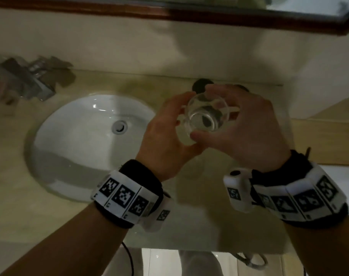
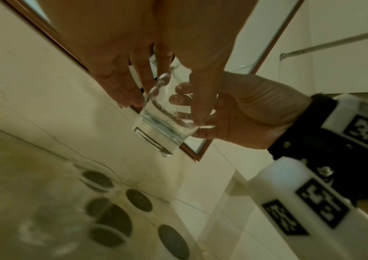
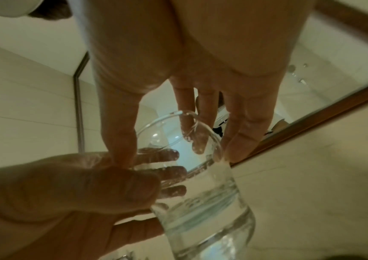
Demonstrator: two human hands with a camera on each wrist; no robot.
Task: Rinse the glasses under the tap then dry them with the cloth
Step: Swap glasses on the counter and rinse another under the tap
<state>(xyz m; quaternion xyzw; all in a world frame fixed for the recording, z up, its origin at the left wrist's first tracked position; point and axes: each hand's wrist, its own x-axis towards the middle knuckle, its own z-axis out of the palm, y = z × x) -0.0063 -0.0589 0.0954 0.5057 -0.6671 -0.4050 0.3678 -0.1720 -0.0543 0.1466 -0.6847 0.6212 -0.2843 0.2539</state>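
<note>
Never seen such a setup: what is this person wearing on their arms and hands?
Bare hands and forearms, no sleeves. Each wrist carries a black strap ringed by white blocks printed with black square codes. A white camera pod sits on the right wrist.

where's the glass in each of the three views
Head: the glass sits right of centre, above the counter beside the sink, held between the left hand and right hand.
Left wrist: centre, tilted, below the fingers.
Right wrist: lower centre, large, running down to the bottom edge.
Shared landmark: the brown mirror frame shows in all three.
</note>
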